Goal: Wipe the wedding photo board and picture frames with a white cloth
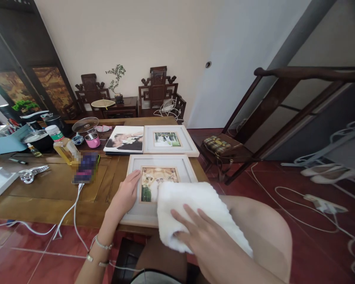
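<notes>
A light-wood picture frame (192,169) with a white mat and a photo lies flat at the table's near edge. My left hand (128,192) rests on the left side of this frame, its fingers straight and flat against it. My right hand (199,232) grips a thick white towel (189,195), fingers spread over the top and the thumb near its fold. The towel covers the lower right part of the frame and hides some of the photo. Beyond it lie a second picture frame (192,146) and a photo album (122,146) with a picture on its cover.
On the table (106,177) to the left are a phone (87,167) with white cables, a bottle (62,146), a pink cup (92,140) and a power strip (0,181). A wooden chair (242,146) bearing a checked bag (217,144) stands right. Cables lie on the red floor.
</notes>
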The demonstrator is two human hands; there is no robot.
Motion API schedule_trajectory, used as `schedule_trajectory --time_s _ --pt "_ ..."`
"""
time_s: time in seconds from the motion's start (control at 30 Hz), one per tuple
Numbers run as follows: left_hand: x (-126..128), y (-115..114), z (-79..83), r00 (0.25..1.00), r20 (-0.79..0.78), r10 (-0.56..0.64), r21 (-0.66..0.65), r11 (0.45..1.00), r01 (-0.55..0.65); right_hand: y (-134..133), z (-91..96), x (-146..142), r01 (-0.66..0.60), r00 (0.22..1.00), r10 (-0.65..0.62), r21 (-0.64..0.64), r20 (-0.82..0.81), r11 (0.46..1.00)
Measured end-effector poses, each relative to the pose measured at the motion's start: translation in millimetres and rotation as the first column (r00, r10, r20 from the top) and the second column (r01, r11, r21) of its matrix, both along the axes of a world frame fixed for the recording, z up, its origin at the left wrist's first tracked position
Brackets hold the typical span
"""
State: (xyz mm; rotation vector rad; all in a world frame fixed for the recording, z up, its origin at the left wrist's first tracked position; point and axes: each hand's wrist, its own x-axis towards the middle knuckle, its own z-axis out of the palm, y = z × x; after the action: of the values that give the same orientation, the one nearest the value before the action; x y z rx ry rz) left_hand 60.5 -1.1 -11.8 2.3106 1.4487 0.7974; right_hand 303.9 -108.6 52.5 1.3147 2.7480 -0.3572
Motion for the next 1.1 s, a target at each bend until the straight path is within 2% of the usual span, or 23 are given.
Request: schedule_trajectory --time_s 0.07,0.13,0.23,0.37,0.47,0.57,0.67,0.77,0.83,0.9,0.97,1.1 --pt "0 0 0.2 1.000 0.001 -0.001 0.003 1.000 0.001 -4 2.7 -3 -0.027 0.999 0.026 -0.033 -0.042 0.999" --pt "0 0 0.9 1.000 0.002 -0.002 0.001 1.000 0.002 8 1.3 -7 -0.015 0.998 0.015 -0.007 -0.064 1.000" --pt "1 -1 2.9 1.000 -0.008 -0.001 -0.010 1.000 0.001 51 -7.3 -11 0.031 0.998 -0.023 0.126 -0.067 0.992" --pt "1 -2 4.7 1.000 -0.022 -0.007 -0.026 1.000 0.007 118 -17.7 -16 0.122 0.993 -0.113 0.352 -0.047 0.928" --pt "0 -2 5.0 1.000 0.006 -0.014 -0.005 1.000 0.014 142 -19.0 -29 0.152 0.988 -0.148 0.399 -0.042 0.904" --pt "0 -2 5.8 0.998 0.059 -0.006 0.038 0.999 0.003 134 -15.0 -47 0.046 0.999 -0.043 0.298 -0.015 0.953" --pt "0 -1 7.0 0.994 0.106 0.006 0.070 0.997 -0.013 100 -5.9 -55 -0.045 0.999 0.046 0.152 0.000 0.987" --pt "0 -2 8.0 0.994 0.104 0.023 0.062 0.998 -0.030 58 8.3 -43 -0.139 0.990 0.139 0.009 -0.037 0.990" --pt "1 -2 8.5 0.995 0.093 0.026 0.049 0.998 -0.031 33 19.3 -27 -0.164 0.985 0.159 -0.072 -0.071 0.984" --pt "1 -4 8.9 0.996 0.086 0.031 0.040 0.999 -0.034 17 29.3 -8 -0.137 0.989 0.127 -0.137 -0.076 0.981" --pt "1 -5 8.6 0.994 0.083 0.070 0.040 0.997 -0.073 10 34.9 11 -0.058 0.998 0.052 -0.155 -0.043 0.986" --pt "0 -5 4.7 0.975 0.104 0.195 0.042 0.979 -0.200 22 25.5 38 0.182 0.983 -0.183 -0.053 -0.004 0.982"
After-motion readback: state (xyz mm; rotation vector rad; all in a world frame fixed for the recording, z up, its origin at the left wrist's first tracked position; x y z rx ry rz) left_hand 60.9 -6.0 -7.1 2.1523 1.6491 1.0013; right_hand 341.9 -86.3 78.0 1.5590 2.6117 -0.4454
